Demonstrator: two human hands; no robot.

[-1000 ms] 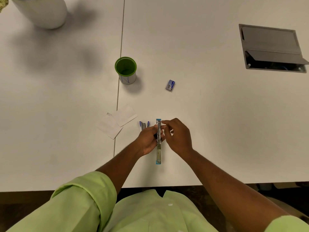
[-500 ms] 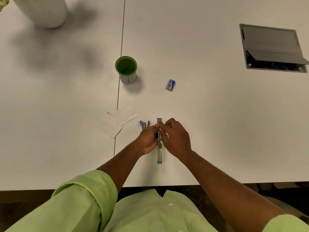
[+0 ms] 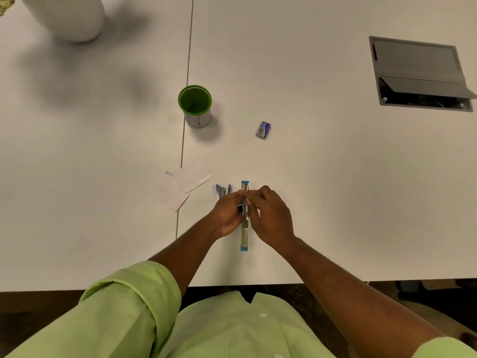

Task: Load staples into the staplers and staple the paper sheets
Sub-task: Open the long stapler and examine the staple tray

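- Stapler [image 3: 244, 228], blue-ended, lies opened out flat on the white counter [image 3: 335, 189], long axis running near to far, just in from the near edge.
- Left hand [image 3: 228, 215]: grip curled against the left side of the stapler's middle, steadying it.
- Right hand [image 3: 271, 218]: fingertips pinched together over the magazine channel toward its far half. Whether a staple strip sits under them cannot be told; too small and hidden.
- Judged step: seating staples in the first stapler; no stapling done yet.
- Second stapler [image 3: 222, 190], dark blue, just left of the left hand and partly hidden by it.
- Paper sheets [image 3: 183, 186], two overlapping, further left, across the counter seam, untouched.
- Staple box [image 3: 263, 129], small and blue-grey, well beyond the hands to the far right.
- Risks, as judgement: a strip set crooked in the channel could jam when the top closes; too hard a pinch could break the strip into pieces; the left hand easing off could let the open stapler roll or spring shut on the fingers.
- Writing: green cup [image 3: 195, 105] far of the sheets has a blue hand-drawn mark on its white side, reads like "N". Print on the staple box not legible.
- Grey floor-box hatch [image 3: 418, 71] at far right, lid partly raised.
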